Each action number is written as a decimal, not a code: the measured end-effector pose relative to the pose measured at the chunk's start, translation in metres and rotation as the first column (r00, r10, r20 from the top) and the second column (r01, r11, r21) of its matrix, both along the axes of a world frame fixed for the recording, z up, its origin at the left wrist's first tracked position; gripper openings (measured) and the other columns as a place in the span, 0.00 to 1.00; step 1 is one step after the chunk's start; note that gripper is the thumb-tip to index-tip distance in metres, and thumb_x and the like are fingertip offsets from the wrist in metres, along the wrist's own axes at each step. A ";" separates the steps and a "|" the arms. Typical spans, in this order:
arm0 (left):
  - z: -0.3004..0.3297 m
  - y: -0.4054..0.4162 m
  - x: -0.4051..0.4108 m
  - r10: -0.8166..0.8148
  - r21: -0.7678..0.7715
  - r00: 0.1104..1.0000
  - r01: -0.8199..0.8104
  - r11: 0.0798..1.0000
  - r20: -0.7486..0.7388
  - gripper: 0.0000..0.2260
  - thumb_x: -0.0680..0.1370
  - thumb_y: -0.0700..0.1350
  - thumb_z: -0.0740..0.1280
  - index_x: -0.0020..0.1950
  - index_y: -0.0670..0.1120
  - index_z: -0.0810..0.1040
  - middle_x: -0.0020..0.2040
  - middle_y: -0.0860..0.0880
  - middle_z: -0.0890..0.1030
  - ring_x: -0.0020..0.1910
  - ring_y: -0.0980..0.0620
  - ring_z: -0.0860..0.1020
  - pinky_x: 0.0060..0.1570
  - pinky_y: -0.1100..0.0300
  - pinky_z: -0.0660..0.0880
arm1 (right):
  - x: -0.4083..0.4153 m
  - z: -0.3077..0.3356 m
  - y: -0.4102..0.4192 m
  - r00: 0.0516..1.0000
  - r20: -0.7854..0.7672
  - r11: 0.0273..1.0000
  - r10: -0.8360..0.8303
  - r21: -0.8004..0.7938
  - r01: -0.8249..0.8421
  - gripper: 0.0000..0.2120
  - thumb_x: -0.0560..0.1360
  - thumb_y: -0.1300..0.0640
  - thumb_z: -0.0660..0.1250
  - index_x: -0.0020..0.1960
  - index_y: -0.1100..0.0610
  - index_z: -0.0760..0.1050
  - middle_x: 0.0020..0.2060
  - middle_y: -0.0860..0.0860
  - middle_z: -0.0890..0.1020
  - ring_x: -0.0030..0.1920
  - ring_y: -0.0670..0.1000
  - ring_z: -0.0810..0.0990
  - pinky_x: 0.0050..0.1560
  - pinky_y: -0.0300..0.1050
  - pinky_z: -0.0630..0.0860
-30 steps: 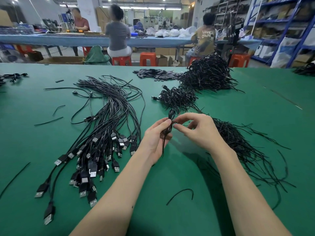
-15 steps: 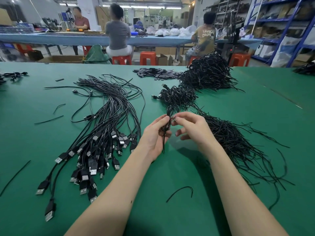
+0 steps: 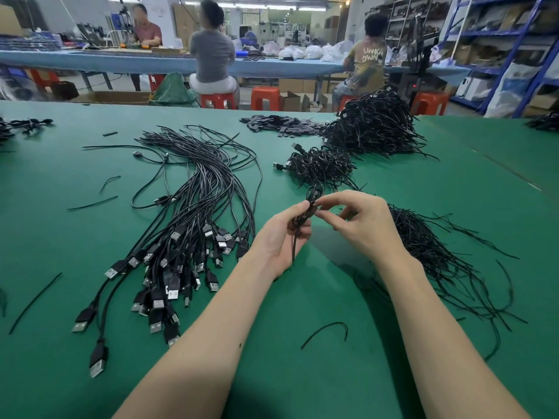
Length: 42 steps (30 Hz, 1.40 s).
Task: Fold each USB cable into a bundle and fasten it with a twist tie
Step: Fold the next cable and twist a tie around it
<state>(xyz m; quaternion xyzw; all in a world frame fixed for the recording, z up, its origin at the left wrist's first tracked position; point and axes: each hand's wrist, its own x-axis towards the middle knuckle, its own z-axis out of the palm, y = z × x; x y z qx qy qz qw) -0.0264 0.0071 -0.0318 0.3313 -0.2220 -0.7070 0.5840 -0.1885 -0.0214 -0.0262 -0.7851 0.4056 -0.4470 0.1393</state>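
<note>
My left hand (image 3: 279, 237) grips a folded black USB cable bundle (image 3: 311, 196) above the green table (image 3: 302, 373); its looped top sticks up past my fingers and a thin black tail hangs below my palm. My right hand (image 3: 363, 222) pinches a thin black twist tie at the bundle's middle, thumb and forefinger right against the cable. To the left lies a fan of loose black USB cables (image 3: 187, 225), plugs toward me. A heap of twist ties (image 3: 438, 255) spreads to the right, partly hidden by my right hand.
Two piles of tied cable bundles (image 3: 320, 167) (image 3: 375, 125) sit beyond my hands, with small flat black pieces (image 3: 281, 125) behind them. Stray twist ties (image 3: 326, 331) lie on the mat. People sit at a blue table (image 3: 90, 60) farther back.
My right hand's fingers have shifted around the bundle's middle, from pointing at it to curled with the tie pinched. My left hand has kept its hold on the bundle.
</note>
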 end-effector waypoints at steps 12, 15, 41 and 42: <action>-0.007 -0.005 -0.002 0.183 -0.192 0.976 -0.158 0.969 0.121 0.08 0.78 0.37 0.68 0.54 0.47 0.80 0.42 0.52 0.85 0.37 0.58 0.79 0.40 0.62 0.70 | 0.030 0.014 0.012 0.572 0.714 0.375 -0.404 0.700 -0.608 0.04 0.69 0.60 0.75 0.36 0.59 0.83 0.29 0.49 0.76 0.23 0.41 0.70 0.19 0.30 0.61; -0.007 -0.006 -0.004 0.206 -0.235 0.970 -0.172 0.957 0.132 0.07 0.78 0.37 0.69 0.52 0.48 0.81 0.43 0.52 0.85 0.37 0.59 0.80 0.39 0.66 0.73 | 0.032 0.013 0.012 0.294 0.752 0.134 -0.589 0.450 -0.883 0.05 0.69 0.61 0.72 0.37 0.62 0.80 0.28 0.48 0.74 0.21 0.41 0.69 0.17 0.31 0.63; -0.005 -0.015 0.002 0.242 -0.140 0.946 -0.216 0.966 0.214 0.05 0.77 0.41 0.71 0.53 0.47 0.82 0.42 0.50 0.84 0.36 0.56 0.77 0.34 0.64 0.71 | 0.042 -0.003 0.008 0.668 0.696 0.725 -0.264 0.600 -0.338 0.03 0.76 0.56 0.75 0.45 0.55 0.85 0.35 0.48 0.85 0.27 0.43 0.77 0.25 0.34 0.68; -0.003 -0.019 0.001 0.287 -0.130 0.924 -0.261 0.957 0.253 0.04 0.77 0.41 0.72 0.50 0.48 0.82 0.41 0.50 0.84 0.36 0.55 0.77 0.35 0.63 0.71 | 0.045 -0.006 0.008 0.678 0.679 0.741 -0.282 0.603 -0.295 0.03 0.76 0.54 0.74 0.46 0.54 0.85 0.36 0.48 0.86 0.27 0.44 0.77 0.25 0.35 0.69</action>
